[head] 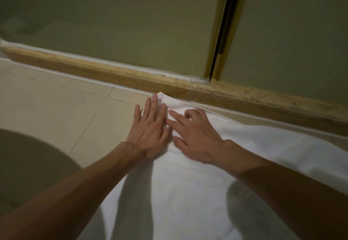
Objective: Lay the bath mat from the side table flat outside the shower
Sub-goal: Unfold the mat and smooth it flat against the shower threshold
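We are finishing: bath mat (207, 183) spread beside the shower sill (113, 74), left hand (148, 132) and right hand (195, 138) side by side, pressing its rumpled corner.

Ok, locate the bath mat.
Head view, lower right: the bath mat lies on the tiled floor along the shower threshold, under the left hand and right hand.

White bath mat (216, 174), spread on tiled floor, far corner bunched against the shower threshold
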A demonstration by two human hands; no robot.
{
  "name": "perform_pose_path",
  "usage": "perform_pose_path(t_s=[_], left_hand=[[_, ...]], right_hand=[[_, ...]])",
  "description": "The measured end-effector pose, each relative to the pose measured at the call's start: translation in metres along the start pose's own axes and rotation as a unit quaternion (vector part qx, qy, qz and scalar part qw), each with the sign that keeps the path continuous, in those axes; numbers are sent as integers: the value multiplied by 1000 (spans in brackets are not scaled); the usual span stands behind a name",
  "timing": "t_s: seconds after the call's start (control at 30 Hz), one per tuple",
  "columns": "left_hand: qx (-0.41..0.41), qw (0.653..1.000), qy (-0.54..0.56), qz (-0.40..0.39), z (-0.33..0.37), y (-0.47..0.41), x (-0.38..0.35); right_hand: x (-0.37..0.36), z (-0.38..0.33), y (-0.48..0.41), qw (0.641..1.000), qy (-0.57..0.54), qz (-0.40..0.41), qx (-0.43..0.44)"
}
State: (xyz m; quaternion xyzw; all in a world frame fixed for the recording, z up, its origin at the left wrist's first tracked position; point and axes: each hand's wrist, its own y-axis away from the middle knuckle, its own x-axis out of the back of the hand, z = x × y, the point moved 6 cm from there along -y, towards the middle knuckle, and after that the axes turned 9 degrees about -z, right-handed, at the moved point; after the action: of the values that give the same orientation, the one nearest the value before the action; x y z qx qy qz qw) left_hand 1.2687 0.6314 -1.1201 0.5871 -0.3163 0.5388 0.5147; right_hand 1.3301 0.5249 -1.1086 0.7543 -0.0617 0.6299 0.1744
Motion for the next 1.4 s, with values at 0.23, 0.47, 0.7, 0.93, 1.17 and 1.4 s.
perform_pose_path(t_s=[0.23,0.47,0.7,0.93,1.17,1.4], left_hand=[[-41,998,-29,-27,-2,-5,-5],[-10,995,-72,-62,6,-6,-2],[-103,994,-28,-34,88,5,5],[-162,984,-36,-72,169,34,-22],[-131,980,-106,-109,187,62,-48],[-48,977,-123,-165,161,81,-50]], right_hand=[[-9,-6,6,1000,26,-10,-10],[-14,-6,14,999,7,-28,-32],[4,30,75,994,17,-20,-105],[5,83,190,962,-40,-41,-268],[-8,78,314,915,-130,-100,-369],[-5,60,384,918,-115,-82,-371]])
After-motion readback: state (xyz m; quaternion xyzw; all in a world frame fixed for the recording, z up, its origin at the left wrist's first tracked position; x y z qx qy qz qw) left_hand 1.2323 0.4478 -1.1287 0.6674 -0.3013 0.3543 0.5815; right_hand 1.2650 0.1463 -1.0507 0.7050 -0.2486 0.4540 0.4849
